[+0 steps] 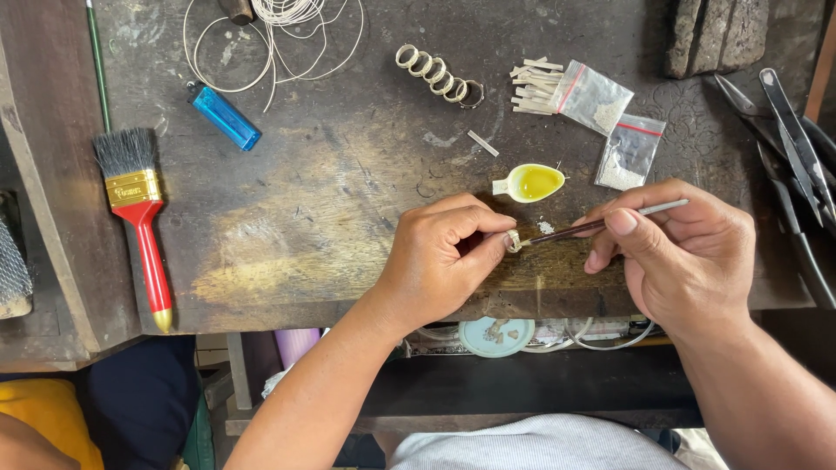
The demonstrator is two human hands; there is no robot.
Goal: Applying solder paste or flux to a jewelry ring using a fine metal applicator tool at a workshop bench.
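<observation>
Two bare hands work over the near edge of a dark, worn table [348, 200]. The left hand [440, 257] is curled, its grip clamped on a small silver ring [514, 241] pinched between thumb and forefinger just above the table. The right hand [684, 252] has its grip closed on a thin tool [610, 222], dark at the working end and pale at the back; the tip touches the ring.

A red-handled brush [135, 204] with dark bristles lies at the far left of the table. Black pliers [797, 165] lie at the right edge, and a dark block [714, 35] sits above them. Loops of white wire [270, 35] lie at the top, with a blue lighter [224, 116] just beside them.

Two small clear bags [614, 126] of pale powder lie near a pile of short metal strips [535, 85]. A row of rings [435, 74] lies left of the strips. A small spoon-shaped dish [531, 183] of yellow liquid sits just beyond the held ring. One loose strip [482, 143] lies between dish and rings.
</observation>
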